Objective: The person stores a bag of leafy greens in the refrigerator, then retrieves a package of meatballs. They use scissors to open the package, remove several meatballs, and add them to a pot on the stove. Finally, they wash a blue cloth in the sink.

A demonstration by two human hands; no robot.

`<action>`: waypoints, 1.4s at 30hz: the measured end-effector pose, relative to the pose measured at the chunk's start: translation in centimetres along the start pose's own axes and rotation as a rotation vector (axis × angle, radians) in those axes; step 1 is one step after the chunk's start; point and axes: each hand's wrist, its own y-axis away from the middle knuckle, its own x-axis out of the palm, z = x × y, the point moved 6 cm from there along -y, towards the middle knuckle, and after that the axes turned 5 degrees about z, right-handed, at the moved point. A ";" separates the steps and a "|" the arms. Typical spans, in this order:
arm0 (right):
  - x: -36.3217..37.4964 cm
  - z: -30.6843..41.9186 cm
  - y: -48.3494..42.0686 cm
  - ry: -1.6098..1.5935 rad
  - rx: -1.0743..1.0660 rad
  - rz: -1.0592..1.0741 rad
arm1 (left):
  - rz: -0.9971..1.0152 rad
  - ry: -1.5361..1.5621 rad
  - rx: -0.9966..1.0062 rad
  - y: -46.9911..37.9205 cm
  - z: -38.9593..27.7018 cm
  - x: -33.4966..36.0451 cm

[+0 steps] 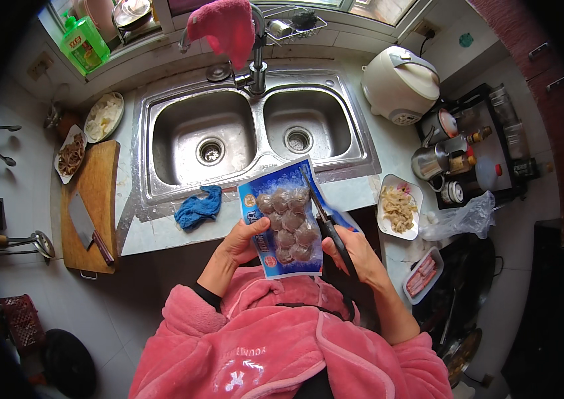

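Note:
My left hand point(243, 244) grips the left side of a blue plastic packet point(257, 188), thumb on its front. Through its clear window show several grey-brown meatballs point(293, 219). In my right hand point(359, 254) is a pair of black-handled scissors point(334, 232), the blades pointing up along the packet's right edge. A blue strip of packaging point(340, 213) hangs off to the right behind the scissors. Whether it is fully parted from the packet is hard to tell. Both hands are in front of my body, just off the counter's front edge.
A double-bowl steel sink point(257, 164) lies ahead, with a blue cloth point(198, 207) before it. Leftward, a cleaver point(83, 222) rests on a wooden chopping board point(110, 164). To the right are a plate of pale sliced food point(399, 209), a tray of pink sticks point(422, 276) and a rice cooker point(396, 85).

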 end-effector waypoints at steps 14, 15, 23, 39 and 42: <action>1.5 -3.8 -4.6 -0.295 0.062 0.036 | -0.051 0.077 -0.042 -1.5 -1.3 -2.9; 1.7 -4.1 -5.2 -0.333 0.079 0.053 | -0.047 0.064 -0.047 -1.6 -1.5 -3.0; 3.7 -6.9 -9.2 -0.711 0.141 0.139 | -0.050 0.124 -0.081 -3.4 -0.9 -5.5; 4.8 -10.6 -11.9 -0.635 0.216 0.071 | -0.039 0.212 -0.159 -5.2 -0.2 -8.8; 3.8 -10.3 -10.9 -0.445 0.274 0.059 | -0.006 0.233 -0.148 -4.6 -0.6 -8.4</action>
